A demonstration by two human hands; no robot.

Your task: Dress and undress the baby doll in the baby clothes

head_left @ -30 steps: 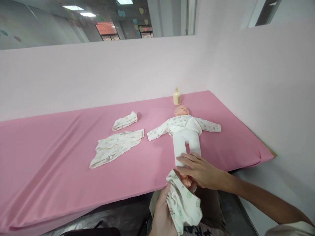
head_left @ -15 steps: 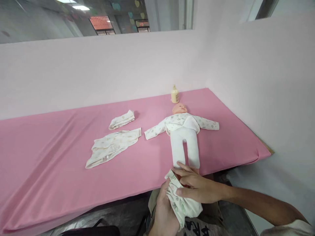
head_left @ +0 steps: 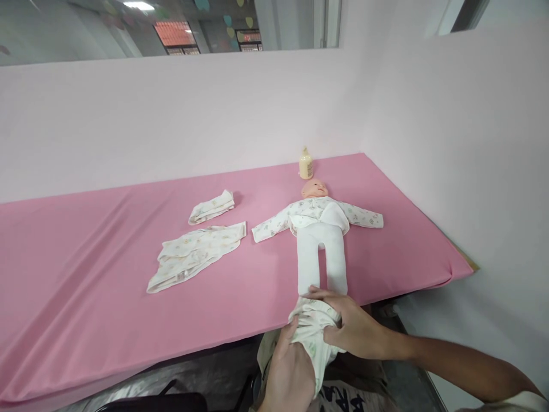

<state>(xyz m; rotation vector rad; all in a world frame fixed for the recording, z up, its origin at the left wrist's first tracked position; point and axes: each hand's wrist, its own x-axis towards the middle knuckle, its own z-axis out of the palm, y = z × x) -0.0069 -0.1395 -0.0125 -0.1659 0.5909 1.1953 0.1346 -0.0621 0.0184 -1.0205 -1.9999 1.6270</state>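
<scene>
A baby doll (head_left: 321, 252) lies on its back on the pink-covered table, its head toward the wall and arms spread. It wears a patterned white top (head_left: 306, 212); its lower body and legs are plain white. At the table's front edge, patterned baby pants (head_left: 315, 326) are bunched around the end of one doll leg, hiding that foot. My left hand (head_left: 288, 366) grips the pants from the left and below. My right hand (head_left: 358, 326) closes on their right side, thumb on the cloth and fingers by the doll's leg ends.
A patterned baby garment (head_left: 197, 254) lies flat on the pink sheet (head_left: 107, 286) at left, with a folded cloth (head_left: 212, 207) behind it. A pale yellow pump bottle (head_left: 306, 166) stands beyond the doll's head. White walls border the back and right; a dark chair (head_left: 154, 402) is below.
My right hand has closed on the pants, its fingers now more bent. The pants have moved up against the doll's leg end and look more bunched.
</scene>
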